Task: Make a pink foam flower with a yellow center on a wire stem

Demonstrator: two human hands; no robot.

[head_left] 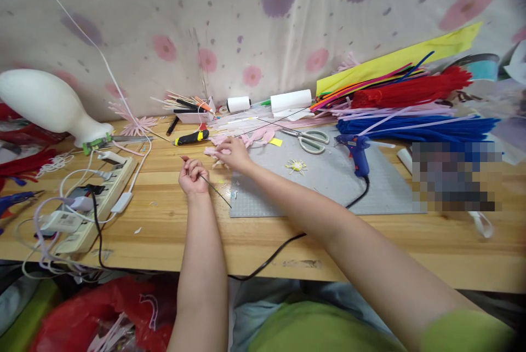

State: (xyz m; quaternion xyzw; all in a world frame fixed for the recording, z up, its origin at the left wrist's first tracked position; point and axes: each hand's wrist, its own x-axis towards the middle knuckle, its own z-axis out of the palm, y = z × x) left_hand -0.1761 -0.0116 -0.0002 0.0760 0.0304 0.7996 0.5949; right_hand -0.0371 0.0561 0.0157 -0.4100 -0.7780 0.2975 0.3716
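My left hand (pixel 193 177) is closed, palm up, around a thin dark stem (pixel 217 193) that sticks out toward the mat's lower left corner. To its right, my right hand (pixel 234 153) reaches over the mat's left edge with bent fingers on a pink piece (pixel 211 151); its fingertips are partly hidden. More pink pieces (pixel 261 134) lie just behind that hand. On the grey mat (pixel 263 198) rests a small yellow and white flower shape (pixel 296 166). Scissors (pixel 311 142) and a blue glue gun (pixel 356 155) lie farther right.
A yellow and black utility knife (pixel 191 138) lies behind my left hand. At the left are a power strip (pixel 96 198) with tangled cables and a white foam head (pixel 45 100). Blue (pixel 419 130) and red pipe cleaners (pixel 411 91) are piled at the back right.
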